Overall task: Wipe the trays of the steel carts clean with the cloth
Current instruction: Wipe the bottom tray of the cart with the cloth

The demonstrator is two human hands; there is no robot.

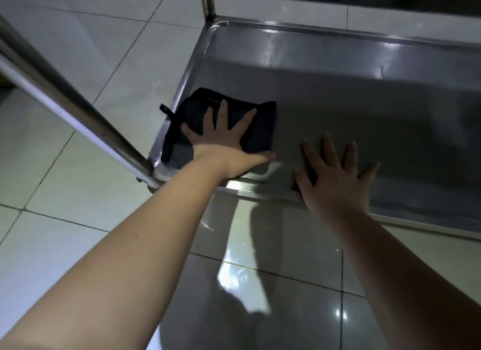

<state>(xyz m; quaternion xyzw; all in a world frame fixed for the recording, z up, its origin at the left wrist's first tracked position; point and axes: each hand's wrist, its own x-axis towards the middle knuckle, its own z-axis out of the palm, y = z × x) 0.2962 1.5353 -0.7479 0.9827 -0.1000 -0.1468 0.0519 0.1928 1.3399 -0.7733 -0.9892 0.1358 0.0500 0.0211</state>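
Here we press our left hand, fingers spread wide, on the dark cloth in the tray; our right hand lies splayed beside it.

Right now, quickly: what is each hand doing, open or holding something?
Left hand: open, fingers spread, pressing the dark cloth onto the tray.
Right hand: open, flat on the tray, holding nothing.

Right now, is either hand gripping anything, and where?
Nothing is gripped. The left hand presses flat on the cloth at its middle; the right hand lies open on the tray at its near edge.
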